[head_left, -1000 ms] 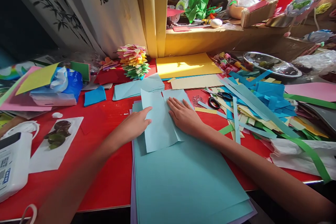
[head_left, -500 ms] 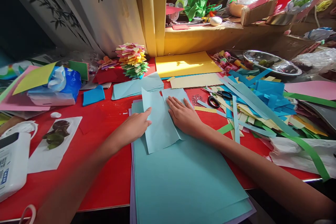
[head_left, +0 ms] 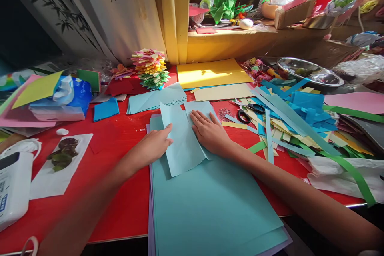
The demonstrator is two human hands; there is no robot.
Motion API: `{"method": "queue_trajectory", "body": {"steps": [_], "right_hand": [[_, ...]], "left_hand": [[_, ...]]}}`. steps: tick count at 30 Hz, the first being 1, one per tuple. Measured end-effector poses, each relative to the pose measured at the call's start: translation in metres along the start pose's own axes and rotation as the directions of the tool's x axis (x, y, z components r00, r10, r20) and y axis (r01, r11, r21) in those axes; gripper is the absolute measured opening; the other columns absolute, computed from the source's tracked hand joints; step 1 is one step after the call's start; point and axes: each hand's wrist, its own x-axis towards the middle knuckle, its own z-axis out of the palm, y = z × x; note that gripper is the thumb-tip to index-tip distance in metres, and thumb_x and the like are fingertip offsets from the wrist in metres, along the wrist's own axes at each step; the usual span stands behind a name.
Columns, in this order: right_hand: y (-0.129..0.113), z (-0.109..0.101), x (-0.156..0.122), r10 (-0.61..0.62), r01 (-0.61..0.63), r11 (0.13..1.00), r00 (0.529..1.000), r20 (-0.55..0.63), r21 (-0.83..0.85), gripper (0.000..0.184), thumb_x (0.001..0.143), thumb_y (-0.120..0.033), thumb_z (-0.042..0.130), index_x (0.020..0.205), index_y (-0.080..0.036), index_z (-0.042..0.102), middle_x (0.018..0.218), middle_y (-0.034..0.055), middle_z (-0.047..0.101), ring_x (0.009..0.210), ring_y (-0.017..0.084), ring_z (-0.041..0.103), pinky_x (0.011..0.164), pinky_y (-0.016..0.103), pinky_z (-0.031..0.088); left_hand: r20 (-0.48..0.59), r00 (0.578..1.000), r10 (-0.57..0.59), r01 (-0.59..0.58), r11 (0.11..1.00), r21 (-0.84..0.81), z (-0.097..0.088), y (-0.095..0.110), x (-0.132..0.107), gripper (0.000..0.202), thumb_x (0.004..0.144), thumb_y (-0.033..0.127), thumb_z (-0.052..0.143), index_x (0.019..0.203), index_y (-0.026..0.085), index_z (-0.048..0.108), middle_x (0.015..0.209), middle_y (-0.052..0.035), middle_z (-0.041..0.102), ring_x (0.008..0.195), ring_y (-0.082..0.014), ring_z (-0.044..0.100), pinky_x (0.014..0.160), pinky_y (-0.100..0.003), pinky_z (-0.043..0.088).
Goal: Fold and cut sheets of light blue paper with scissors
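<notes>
My right hand (head_left: 210,134) lies flat, palm down, its fingers a little apart, on the right part of a light blue sheet (head_left: 181,144). My left hand (head_left: 154,144) is at that sheet's left edge, index finger and thumb over the paper with a gap between them; its other fingers are hidden, so I cannot tell whether I am pinching the edge. The sheet's left part overlaps the right, and its near edge curls up slightly. I cannot tell whether the two parts are joined.

The sheet rests on the far end of a stack (head_left: 216,208) of larger blue sheets, with purple paper (head_left: 151,216) showing beneath. The stack juts over the near edge of the red table (head_left: 120,192).

Just beyond my sheet lie folded blue papers (head_left: 156,100), and behind them stands a paper tower (head_left: 151,70) of pink, yellow and green. To the right, black-handled scissors (head_left: 242,105) lie open beside a heap of scraps (head_left: 312,106). Well to my left, a blue square (head_left: 106,109) sits near a tissue pack (head_left: 81,98).
</notes>
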Motion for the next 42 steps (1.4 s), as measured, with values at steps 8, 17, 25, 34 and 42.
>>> {"method": "queue_trajectory", "body": {"steps": [8, 17, 25, 34, 42], "right_hand": [[0.003, -0.01, -0.004, -0.025, 0.019, 0.995, 0.997, 0.069, 0.093, 0.054, 0.092, -0.036, 0.018, 0.138, -0.009, 0.026, 0.143, 0.0078, 0.024, 0.133, 0.018, 0.017, 0.109, 0.04, 0.015], [-0.005, -0.002, -0.011, -0.018, 0.02, 0.999, 0.999, 0.05, -0.033, 0.055, 0.092, -0.037, 0.011, 0.139, -0.008, 0.02, 0.145, 0.0089, 0.017, 0.134, 0.019, 0.013, 0.109, 0.042, 0.012], [-0.005, -0.002, -0.012, -0.026, 0.028, 0.996, 0.999, 0.03, -0.08, 0.057, 0.092, -0.037, 0.01, 0.139, -0.006, 0.021, 0.145, 0.0104, 0.017, 0.134, 0.02, 0.014, 0.109, 0.043, 0.011], [-0.004, -0.001, -0.009, -0.008, 0.011, 0.996, 0.999, 0.037, -0.084, 0.058, 0.092, -0.038, 0.008, 0.139, -0.007, 0.02, 0.145, 0.0094, 0.016, 0.134, 0.02, 0.013, 0.109, 0.044, 0.01], [-0.004, -0.002, -0.01, -0.003, 0.007, 0.996, 0.999, 0.037, -0.086, 0.058, 0.092, -0.038, 0.007, 0.139, -0.007, 0.02, 0.145, 0.0097, 0.016, 0.134, 0.02, 0.013, 0.108, 0.044, 0.011]], "left_hand": [[-0.116, 0.993, 0.007, -0.008, 1.0, -0.014, -0.008, 0.001, -0.003, 0.05, 0.084, 0.037, 0.033, 0.134, 0.03, 0.033, 0.082, -0.0055, 0.062, 0.073, -0.022, 0.056, 0.061, -0.027, 0.037], [-0.111, 0.989, 0.092, -0.106, 0.986, -0.126, -0.005, -0.007, -0.001, 0.043, 0.08, 0.037, 0.042, 0.122, 0.03, 0.047, 0.113, -0.0024, 0.059, 0.097, -0.0237, 0.053, 0.075, -0.029, 0.04], [-0.167, 0.985, 0.041, -0.07, 0.982, -0.174, 0.01, -0.011, -0.003, 0.041, 0.081, 0.037, 0.04, 0.12, 0.029, 0.05, 0.062, 0.0007, 0.058, 0.056, -0.0173, 0.052, 0.055, -0.025, 0.036], [-0.153, 0.988, 0.034, -0.068, 0.973, -0.222, 0.012, -0.011, -0.002, 0.04, 0.079, 0.039, 0.043, 0.117, 0.028, 0.051, 0.071, -0.0011, 0.059, 0.069, -0.0196, 0.053, 0.057, -0.025, 0.038], [-0.162, 0.987, -0.006, -0.031, 0.975, -0.222, 0.015, -0.009, -0.004, 0.039, 0.08, 0.038, 0.041, 0.117, 0.03, 0.05, 0.077, -0.002, 0.061, 0.09, -0.0249, 0.05, 0.067, -0.029, 0.039]]}}
